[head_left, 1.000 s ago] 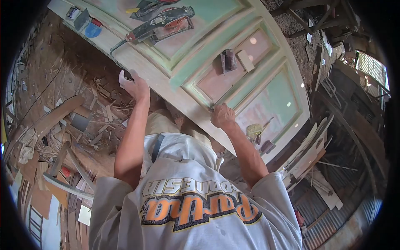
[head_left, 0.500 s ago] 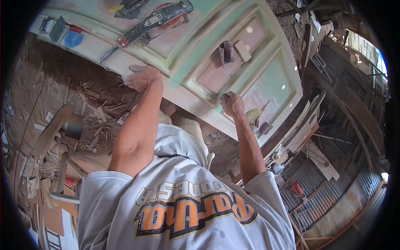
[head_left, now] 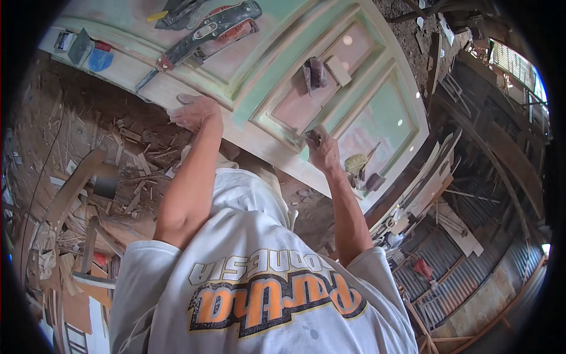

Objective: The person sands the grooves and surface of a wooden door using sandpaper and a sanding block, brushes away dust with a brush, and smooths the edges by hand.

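My left hand point(head_left: 197, 112) lies on the near edge of a panelled door point(head_left: 247, 131) with pink and green patches, its fingers stretched out and nothing held. To the right, my right hand point(head_left: 323, 148) is closed on a small dark greyish piece at the lower corner of the middle panel; what it is I cannot make out. Past that hand, on the middle panel, lie a dark folded piece point(head_left: 317, 72) and a pale block point(head_left: 338, 71). A yellowish pad point(head_left: 355, 163) and another dark block point(head_left: 374, 182) rest on the right panel.
A power tool point(head_left: 209, 32) lies on the door's upper left part, near a blue scraper point(head_left: 100, 60) and a grey blade point(head_left: 80, 47). Wood scraps point(head_left: 138, 159) litter the ground at left. Boards point(head_left: 427, 177) lean beyond the door's right end.
My left hand has come down from the air beside the door onto its edge. My right hand moved right and off the surface, then slightly back left to the panel's corner.
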Available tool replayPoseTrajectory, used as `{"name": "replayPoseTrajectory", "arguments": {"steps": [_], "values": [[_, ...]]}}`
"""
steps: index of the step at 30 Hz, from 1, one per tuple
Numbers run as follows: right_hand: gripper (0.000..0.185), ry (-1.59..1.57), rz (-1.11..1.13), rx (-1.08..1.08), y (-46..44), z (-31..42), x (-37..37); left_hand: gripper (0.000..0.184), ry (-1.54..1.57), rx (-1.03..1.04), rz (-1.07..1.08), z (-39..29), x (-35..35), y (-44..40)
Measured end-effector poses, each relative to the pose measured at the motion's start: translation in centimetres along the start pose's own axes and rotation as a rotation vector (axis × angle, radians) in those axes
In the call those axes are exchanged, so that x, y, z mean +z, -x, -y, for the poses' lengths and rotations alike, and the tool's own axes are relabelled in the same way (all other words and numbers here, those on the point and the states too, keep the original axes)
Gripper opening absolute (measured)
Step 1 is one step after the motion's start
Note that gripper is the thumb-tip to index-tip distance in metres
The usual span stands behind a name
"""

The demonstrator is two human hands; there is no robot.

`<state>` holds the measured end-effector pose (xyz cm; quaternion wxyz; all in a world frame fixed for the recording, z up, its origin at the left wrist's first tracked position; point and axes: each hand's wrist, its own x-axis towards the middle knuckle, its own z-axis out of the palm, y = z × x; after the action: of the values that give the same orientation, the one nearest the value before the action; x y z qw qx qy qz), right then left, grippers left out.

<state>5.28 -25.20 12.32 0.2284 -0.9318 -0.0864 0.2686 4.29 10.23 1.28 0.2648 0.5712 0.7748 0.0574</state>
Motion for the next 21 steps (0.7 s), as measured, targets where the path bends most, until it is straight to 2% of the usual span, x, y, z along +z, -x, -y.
{"name": "replayPoseTrajectory", "arguments": {"steps": [1, 2, 5, 7, 9, 11, 12, 13, 14, 15, 16, 18, 20, 21], "values": [[0.02, -0.118, -0.056, 0.053, 0.2, 0.8, -0.3, 0.095, 0.023, 0.017, 0.104, 0.8, -0.1, -0.5], [0.02, -0.128, -0.072, 0.054, 0.2, 1.5, -0.8, 0.095, 0.03, 0.034, 0.106, 1.3, 0.1, -1.0], [0.025, -0.201, 0.014, 0.152, 1.5, 3.4, -2.2, 0.099, 0.071, 0.023, 0.228, 2.8, -2.1, -0.3], [0.022, -0.093, -0.121, -0.13, 2.2, 3.1, -1.8, 0.099, 0.107, 0.335, 0.362, 2.5, -6.8, 3.3], [0.022, -0.206, -0.135, -0.134, 2.7, 4.6, -2.1, 0.081, 0.036, 0.844, 0.324, 4.8, -7.4, 5.7], [0.021, -0.316, -0.193, -0.207, 3.1, 5.8, -2.0, 0.067, 0.318, 0.695, 1.062, 3.8, -9.9, 9.2], [0.021, -0.323, -0.204, -0.203, 3.4, 6.3, -1.9, 0.053, 0.252, 0.641, 1.29, 2.7, -10.9, 10.9], [0.021, -0.442, -0.138, -0.081, 3.8, 6.9, -1.8, 0.041, 0.179, 0.579, 1.514, 2.1, -11.4, 12.5], [0.022, -0.56, -0.07, 0.042, 4.2, 7.2, -1.8, 0.041, 0.169, 0.592, 1.52, 2.0, -11.3, 13.9], [0.028, -0.496, -0.099, -0.044, 4.4, 7.4, -1.8, 0.035, 0.196, 0.496, 1.626, 2.5, -11.0, 15.1], [0.028, -0.505, -0.12, -0.037, 4.9, 7.7, -1.8, 0.03, 0.219, 0.399, 1.731, 2.7, -10.7, 15.8], [0.037, -0.564, -0.214, 0.059, 6.0, 8.4, -1.8, 0.027, 0.146, 0.369, 1.751, 2.7, -9.9, 16.2], [0.045, -0.595, -0.214, 0.076, 6.8, 7.0, -0.6, 0.029, 0.153, 0.14, 1.742, 3.2, -9.4, 16.2], [0.046, -0.444, -0.232, -0.07, 7.0, 5.9, 0.4, 0.029, 0.133, 0.15, 1.742, 3.8, -9.2, 16.0]]}}
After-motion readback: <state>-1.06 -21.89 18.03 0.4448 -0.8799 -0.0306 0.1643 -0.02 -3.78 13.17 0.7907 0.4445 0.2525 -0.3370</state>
